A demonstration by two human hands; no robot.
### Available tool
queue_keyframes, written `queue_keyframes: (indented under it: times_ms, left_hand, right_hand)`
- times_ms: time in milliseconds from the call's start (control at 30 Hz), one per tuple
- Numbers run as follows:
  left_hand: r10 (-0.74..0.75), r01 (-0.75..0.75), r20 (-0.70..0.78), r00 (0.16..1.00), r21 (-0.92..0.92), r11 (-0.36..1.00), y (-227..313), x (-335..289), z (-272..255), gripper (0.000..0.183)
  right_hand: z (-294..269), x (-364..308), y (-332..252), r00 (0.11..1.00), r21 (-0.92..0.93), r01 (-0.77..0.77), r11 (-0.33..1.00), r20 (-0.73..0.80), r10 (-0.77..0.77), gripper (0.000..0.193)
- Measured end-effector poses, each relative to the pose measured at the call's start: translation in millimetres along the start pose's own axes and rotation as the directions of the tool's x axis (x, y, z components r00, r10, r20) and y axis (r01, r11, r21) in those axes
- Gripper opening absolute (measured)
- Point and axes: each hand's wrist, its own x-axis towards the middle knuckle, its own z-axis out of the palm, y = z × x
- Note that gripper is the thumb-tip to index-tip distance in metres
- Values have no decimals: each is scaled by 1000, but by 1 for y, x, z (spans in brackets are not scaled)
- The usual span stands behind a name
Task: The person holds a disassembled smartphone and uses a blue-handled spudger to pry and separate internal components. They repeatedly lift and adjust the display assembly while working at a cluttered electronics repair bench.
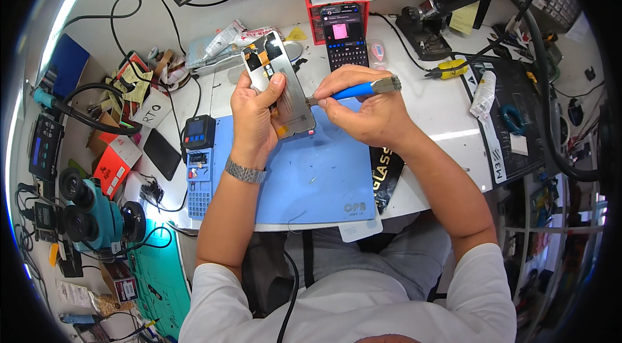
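Above the blue work mat (317, 181), my left hand (256, 109) grips a phone screen (295, 100), tilted, its silvery back turned up. Orange flex cables and black patches show near its top end. The left thumb presses on the panel and the fingers wrap behind it. Closed in a pinch, my right hand (366, 106) holds a slim blue-handled tool (355, 91) with a grey ribbed rear end. The tool's thin tip reaches the panel's right edge; whether it touches is too small to tell.
A lit phone (343, 35) leans on a red drawer box (314, 19) behind the mat. Left stand a small device (198, 132), a dark phone (162, 153) and a teal microscope (107, 216). At right lie a black mat (512, 129), a yellow-handled tool (451, 69) and a thick black hose (531, 19).
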Motion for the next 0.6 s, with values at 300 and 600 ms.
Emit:
queue_keyframes:
  times_ms: [300,600]
  left_hand:
    - [16,-16,-88,996,0,1000,2,5,-3,29]
    - [14,-15,-75,997,-20,1000,-3,7,-7,31]
  right_hand:
    - [-12,4,6,994,-191,43,981,-87,-60,19]
    - [-50,18,57,989,-875,-81,478,-130,-71,61]
